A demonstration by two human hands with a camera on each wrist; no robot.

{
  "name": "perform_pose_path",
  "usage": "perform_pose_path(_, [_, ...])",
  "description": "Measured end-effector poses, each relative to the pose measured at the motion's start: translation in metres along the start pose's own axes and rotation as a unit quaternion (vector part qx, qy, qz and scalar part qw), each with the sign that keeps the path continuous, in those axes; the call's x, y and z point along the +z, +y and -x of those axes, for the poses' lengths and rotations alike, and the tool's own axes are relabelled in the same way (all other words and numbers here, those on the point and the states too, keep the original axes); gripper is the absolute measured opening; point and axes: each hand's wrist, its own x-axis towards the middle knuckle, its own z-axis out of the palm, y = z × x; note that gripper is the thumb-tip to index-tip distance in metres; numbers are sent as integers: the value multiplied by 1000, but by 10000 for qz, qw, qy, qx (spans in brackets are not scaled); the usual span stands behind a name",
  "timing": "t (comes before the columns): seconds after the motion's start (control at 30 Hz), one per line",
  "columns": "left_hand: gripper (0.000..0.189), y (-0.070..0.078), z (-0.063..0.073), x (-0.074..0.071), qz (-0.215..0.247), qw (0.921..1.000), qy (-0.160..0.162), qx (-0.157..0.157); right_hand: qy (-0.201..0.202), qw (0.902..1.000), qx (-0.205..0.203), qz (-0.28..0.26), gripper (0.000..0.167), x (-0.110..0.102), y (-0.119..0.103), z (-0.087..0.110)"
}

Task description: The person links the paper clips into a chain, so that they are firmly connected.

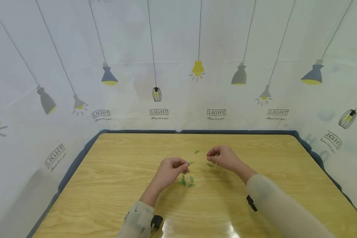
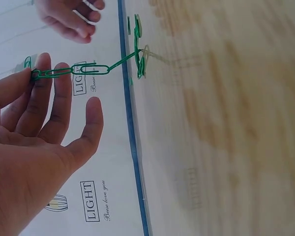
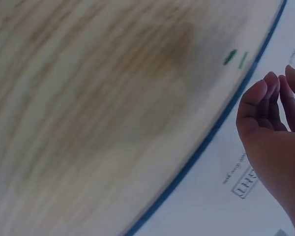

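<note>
My left hand (image 1: 171, 172) pinches one end of a chain of green paper clips (image 2: 91, 69) between thumb and fingertips. One paper clip (image 2: 28, 62) sticks out past the fingertips. The chain hangs down, and its lower links bunch up on the wooden table (image 1: 122, 185). To the right, my right hand (image 1: 225, 158) is held over the table with fingers loosely bent and nothing visible between them. Just below its fingertips lies a loose green paper clip (image 1: 210, 165). Another paper clip (image 1: 197, 152) lies farther back, between the two hands.
Beside the bunched links lie two more green clips, one paper clip (image 1: 191, 179) behind the other paper clip (image 1: 191, 185). A white curtain (image 1: 178, 99) printed with lamps surrounds the table's back and sides. Dark devices sit at both sleeves.
</note>
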Motion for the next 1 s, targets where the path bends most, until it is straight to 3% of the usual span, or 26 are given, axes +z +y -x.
perform_pose_path(0.27, [25,-4,0,1,183,9998,-71,55,-189,9978,637,-22,19,9,29,-9])
perform_pose_path(0.47, [25,-2,-1,2,192,9998,16,25,-269,9975,654,-32,17,11,37,-9])
perform_pose_path(0.73, [23,3,-3,5,141,9999,-14,75,-265,9978,485,366,6,12,30,-5])
perform_pose_path(1.0, [23,1,-1,3,135,9999,14,50,-264,9969,405,628,5,15,27,-6])
